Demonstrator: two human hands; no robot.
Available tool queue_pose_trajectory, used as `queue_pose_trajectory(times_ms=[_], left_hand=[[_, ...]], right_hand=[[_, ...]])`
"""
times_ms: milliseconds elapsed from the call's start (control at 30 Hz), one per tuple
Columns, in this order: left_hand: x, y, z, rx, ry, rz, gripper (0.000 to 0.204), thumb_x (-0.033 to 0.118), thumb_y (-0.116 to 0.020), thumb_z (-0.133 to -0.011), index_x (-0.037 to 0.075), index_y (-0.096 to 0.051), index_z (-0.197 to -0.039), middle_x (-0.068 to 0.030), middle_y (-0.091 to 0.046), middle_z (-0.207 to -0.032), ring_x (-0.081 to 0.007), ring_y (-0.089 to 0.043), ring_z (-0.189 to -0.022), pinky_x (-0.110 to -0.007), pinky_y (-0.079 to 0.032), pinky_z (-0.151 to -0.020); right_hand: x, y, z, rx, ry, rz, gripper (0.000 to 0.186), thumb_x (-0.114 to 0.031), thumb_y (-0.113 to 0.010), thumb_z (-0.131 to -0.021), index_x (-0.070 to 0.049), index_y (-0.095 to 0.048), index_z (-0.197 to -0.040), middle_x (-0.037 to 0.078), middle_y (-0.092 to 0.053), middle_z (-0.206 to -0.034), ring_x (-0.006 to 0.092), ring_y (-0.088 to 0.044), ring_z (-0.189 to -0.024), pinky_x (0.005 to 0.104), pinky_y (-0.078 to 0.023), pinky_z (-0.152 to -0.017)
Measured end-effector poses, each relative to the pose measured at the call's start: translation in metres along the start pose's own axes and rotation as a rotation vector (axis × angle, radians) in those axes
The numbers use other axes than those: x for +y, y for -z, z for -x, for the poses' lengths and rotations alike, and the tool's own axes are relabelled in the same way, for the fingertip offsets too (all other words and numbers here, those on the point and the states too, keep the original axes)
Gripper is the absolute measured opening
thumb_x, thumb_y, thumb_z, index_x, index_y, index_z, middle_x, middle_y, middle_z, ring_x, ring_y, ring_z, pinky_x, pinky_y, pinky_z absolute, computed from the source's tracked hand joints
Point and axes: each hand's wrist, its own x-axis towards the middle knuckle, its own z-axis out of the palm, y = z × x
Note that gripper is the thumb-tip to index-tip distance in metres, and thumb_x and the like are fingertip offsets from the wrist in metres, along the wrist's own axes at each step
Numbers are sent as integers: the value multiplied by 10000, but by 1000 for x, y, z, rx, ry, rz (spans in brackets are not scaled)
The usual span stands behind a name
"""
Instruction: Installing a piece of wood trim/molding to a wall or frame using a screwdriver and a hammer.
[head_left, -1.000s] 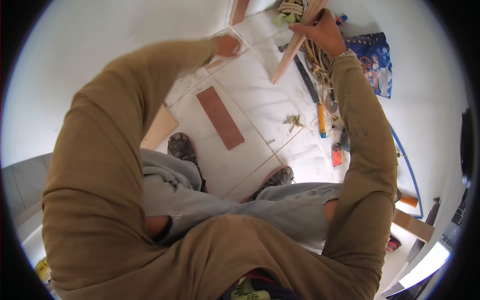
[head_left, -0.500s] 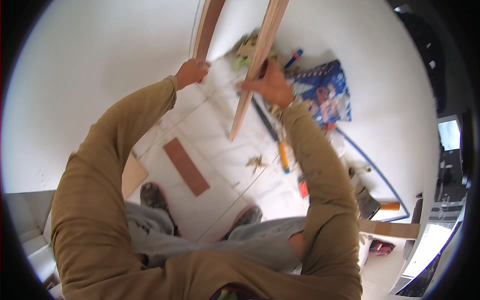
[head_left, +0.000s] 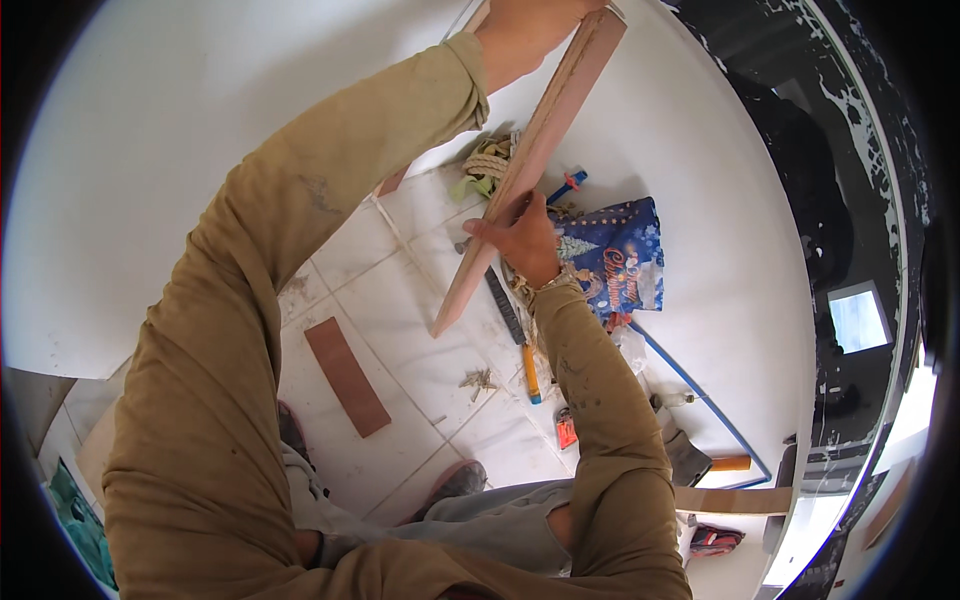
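Note:
A long, narrow wooden board (head_left: 545, 130) slants from the top of the head view down toward the floor tiles. My right hand (head_left: 525, 240) is closed round its lower part, thumb on the near face. At the top edge of the view, my left hand (head_left: 530, 40) reaches across to the board's upper end, its fingers against that end and partly cut off by the picture's edge. Another wooden piece (head_left: 392, 182) by the wall shows just below my left forearm, mostly hidden.
A flat reddish-brown board (head_left: 347, 377) lies on the tiled floor (head_left: 400, 300). To the right are a dark tool with a yellow-orange handle (head_left: 531, 372), a blue patterned bag (head_left: 620, 255), coiled rope (head_left: 487, 165) and a thin blue bar (head_left: 700, 395). White walls curve round both sides.
My left hand has left the other wooden piece and moved up and right to the upper end of the board. My right hand still grips the board, which has shifted slightly lower in view.

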Motion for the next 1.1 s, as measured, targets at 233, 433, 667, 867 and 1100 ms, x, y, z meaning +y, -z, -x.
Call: queue_pose_trajectory(times_ms=[233, 433, 667, 867, 1100], left_hand=[[22, -10, -3, -3, 206, -187, 278, 63, -744, -830, -63, -629, -1049, -123, -685, -943, -180, -658, -835, -299, -523, -701], [33, -18, -9, 21, 222, -91, 246, 62, -746, -805, -37, -650, -1008, -137, -687, -935, -205, -657, -814, -328, -522, -671], [16, -45, 3, 283, -19, -227, 233, 56, -748, -747, -26, -651, -942, -122, -703, -825, -232, -680, -746, -338, -540, -682], [7, -57, 9, 366, -138, -358, 229, 124, -749, -748, -31, -645, -881, -180, -712, -787, -305, -709, -737, -385, -551, -695], [14, -62, 21, 345, -4, -272, 180, 121, -707, -776, -22, -652, -869, -208, -720, -824, -359, -714, -809, -403, -549, -752]], right_hand=[[-17, 0, -1, 127, 2, 54, 990, -466, -960, -596, 126, -410, -1168, 330, -634, -1096, 439, -668, -1009, 441, -542, -874], [-15, -12, -10, 168, 4, 104, 1020, -479, -962, -586, 139, -407, -1177, 337, -634, -1087, 444, -671, -1007, 440, -547, -867], [-24, -19, -14, 189, -13, 47, 1026, -486, -963, -591, 147, -423, -1191, 328, -638, -1113, 414, -670, -1053, 422, -544, -894], [-28, -16, -14, 206, -31, 25, 1013, -404, -971, -594, 153, -393, -1213, 351, -617, -1136, 443, -646, -1072, 434, -529, -912], [-16, -13, -18, 175, -27, -35, 996, -399, -972, -599, 147, -405, -1210, 334, -614, -1158, 416, -647, -1084, 424, -525, -927]])
